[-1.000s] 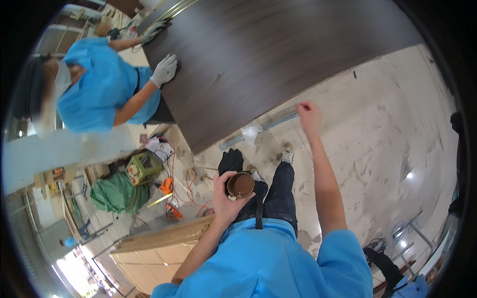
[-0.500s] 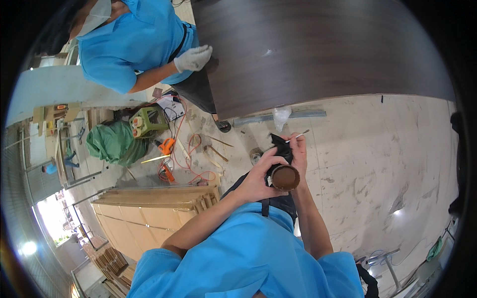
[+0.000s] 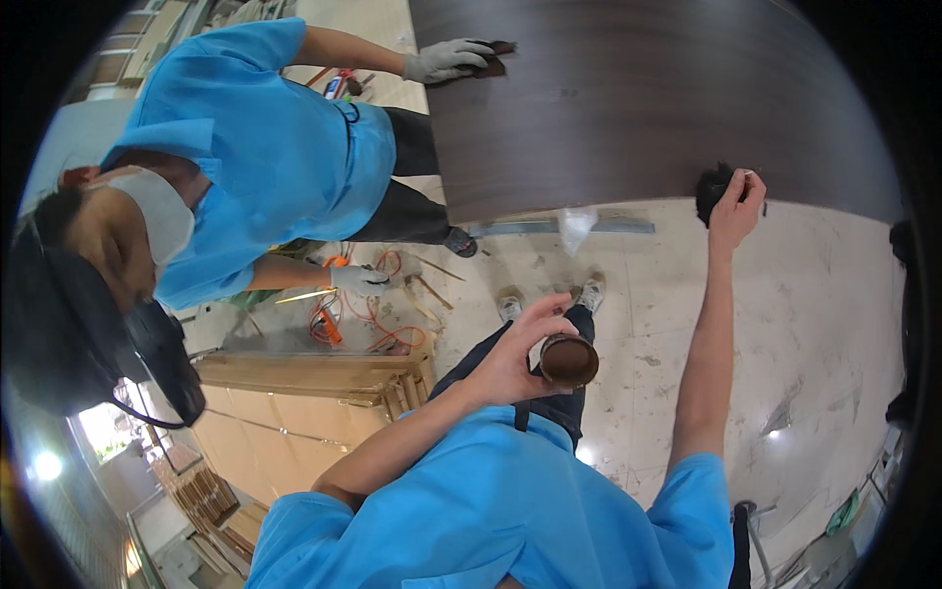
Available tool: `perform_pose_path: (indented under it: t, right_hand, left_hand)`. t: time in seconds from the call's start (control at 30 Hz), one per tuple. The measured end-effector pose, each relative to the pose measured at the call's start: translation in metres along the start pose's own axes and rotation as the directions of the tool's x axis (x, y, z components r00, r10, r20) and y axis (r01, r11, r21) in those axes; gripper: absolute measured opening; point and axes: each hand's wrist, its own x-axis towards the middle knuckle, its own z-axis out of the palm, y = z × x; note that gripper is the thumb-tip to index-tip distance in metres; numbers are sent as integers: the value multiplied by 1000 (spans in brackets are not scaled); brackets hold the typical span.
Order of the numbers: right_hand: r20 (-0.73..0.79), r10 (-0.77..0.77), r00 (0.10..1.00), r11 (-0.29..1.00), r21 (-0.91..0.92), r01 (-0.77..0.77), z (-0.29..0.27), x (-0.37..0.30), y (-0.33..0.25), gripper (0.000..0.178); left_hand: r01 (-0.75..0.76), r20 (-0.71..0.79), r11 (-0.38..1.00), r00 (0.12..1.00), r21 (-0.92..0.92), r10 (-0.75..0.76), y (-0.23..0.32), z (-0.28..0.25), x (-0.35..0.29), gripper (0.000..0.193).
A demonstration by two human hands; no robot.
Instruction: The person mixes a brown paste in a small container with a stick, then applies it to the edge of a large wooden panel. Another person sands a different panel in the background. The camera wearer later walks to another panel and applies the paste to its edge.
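My left hand (image 3: 525, 348) is closed around a small round tub (image 3: 569, 361) with brown stuff inside, in front of my waist. My right arm reaches out to the near edge of a large dark brown wood-grain panel (image 3: 628, 118). There my right hand (image 3: 736, 211) pinches a crumpled black cloth (image 3: 712, 191). A small white tip shows at its fingertips; the thin stick seen earlier is mostly hidden. Whether the cloth touches the panel, I cannot tell.
A masked co-worker in blue stands at the left, one gloved hand (image 3: 451, 61) on the panel with a brown pad (image 3: 496, 61). Stacked cardboard packs (image 3: 294, 417) lie left of me. Orange cords (image 3: 378, 329) and tools litter the floor; a clear plastic bag (image 3: 577, 231) lies by the panel.
My right hand has moved away from the tub, forward and right to the panel edge, taking the black cloth along. My left hand stays with the tub. The co-worker has leaned closer and reached over the panel.
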Motion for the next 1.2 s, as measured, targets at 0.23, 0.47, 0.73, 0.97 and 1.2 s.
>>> perform_pose_path:
  t: [0.23, 0.47, 0.73, 0.97, 1.2]
  right_hand:
    - [248, -277, 928, 948, -87, 306, 60, -78, -13, 14]
    - [254, -556, 792, 831, 201, 519, 140, -206, -134, 14]
    - [477, -513, 713, 796, 575, 188, 177, -288, -260, 13]
    - [851, -83, 518, 771, 385, -508, 112, -326, -260, 16]
    - [807, 327, 492, 821, 15, -570, 45, -295, -206, 24]
  left_hand:
    - [66, -98, 998, 993, -1, -66, -7, -17, -36, 80]
    - [71, -162, 997, 985, 19, -67, -11, -39, -53, 83]
    - [57, -316, 995, 945, -84, -81, -1, -48, -69, 76]
    - [-13, -251, 997, 968, 73, 31, 8, -53, -66, 82]
    - [-57, -257, 998, 965, -5, 54, 11, -50, -58, 77]
